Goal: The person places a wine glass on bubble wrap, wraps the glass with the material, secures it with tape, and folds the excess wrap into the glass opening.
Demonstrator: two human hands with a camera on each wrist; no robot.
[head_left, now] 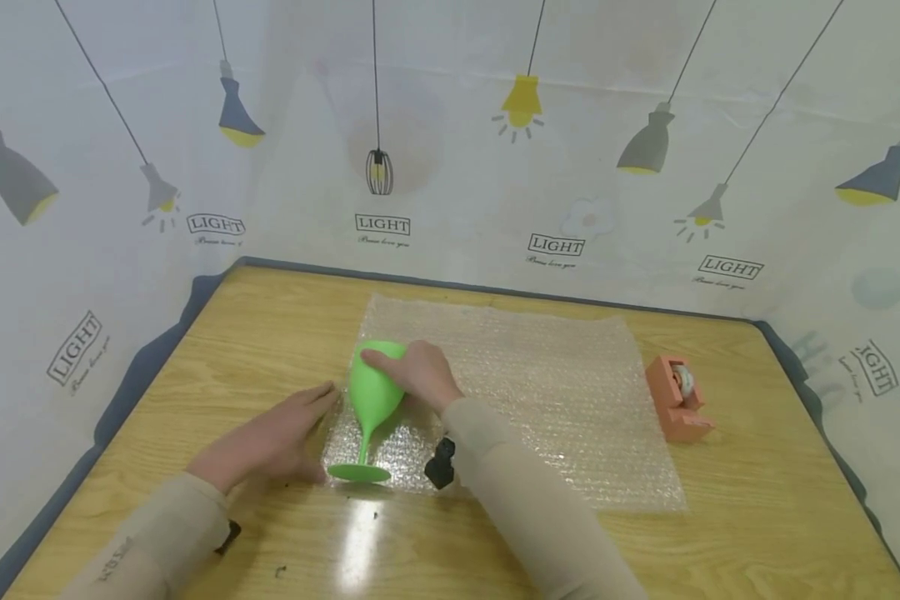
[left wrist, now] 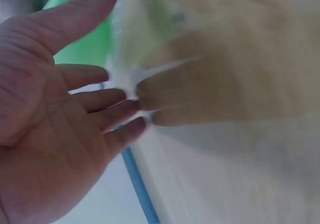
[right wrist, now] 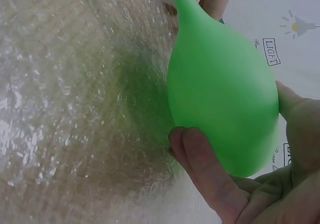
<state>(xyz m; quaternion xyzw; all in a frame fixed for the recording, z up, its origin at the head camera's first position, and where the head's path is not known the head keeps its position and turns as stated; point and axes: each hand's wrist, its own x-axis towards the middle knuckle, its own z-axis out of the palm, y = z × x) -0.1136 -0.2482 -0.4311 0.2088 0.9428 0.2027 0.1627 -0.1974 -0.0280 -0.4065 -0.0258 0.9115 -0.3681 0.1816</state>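
Observation:
A bright green goblet lies tilted over the left edge of a sheet of bubble wrap, its round foot toward the person. My right hand grips the goblet's bowl, thumb on one side and fingers on the other, as the right wrist view shows around the green bowl. To the left of the goblet, my left hand has its fingers extended near the wrap's left edge. The left wrist view shows that palm with nothing in it; the fingertips are at the tabletop.
An orange tape dispenser with a roll of tape stands right of the bubble wrap. The wooden table is bordered by a dark blue edge. Behind and beside it hangs a white wall covering printed with lamps.

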